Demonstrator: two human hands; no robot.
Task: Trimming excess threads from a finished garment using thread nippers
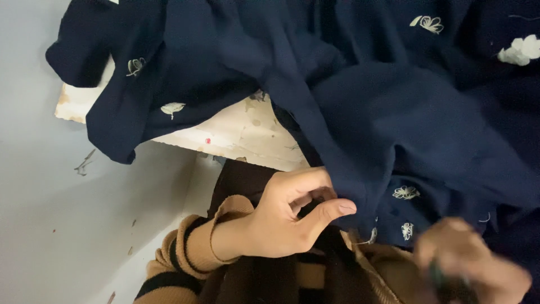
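Navy fabric (360, 112) with little white flower prints fills most of the view, draped over a worn white counter (242, 132) and spilling off its edge up and to the left of the left hand (287, 217). That hand has the lower hem pinched between thumb and curled fingers, right where the cloth hangs down toward the lap. The wrist comes out of a tan knit sleeve (191, 247) with dark stripes. Most of the counter is buried under the cloth, so only a stained patch just above the left hand shows, plus a corner further left.

Over to the right, the right hand (469, 262) is badly blurred and cut by the bottom edge. It looks curled around something small and dark, but honestly I can't make out what, or how firmly it's closed. It sits just below the fabric's edge. The cloth itself runs off the top and right sides, so its full shape is anyone's guess.
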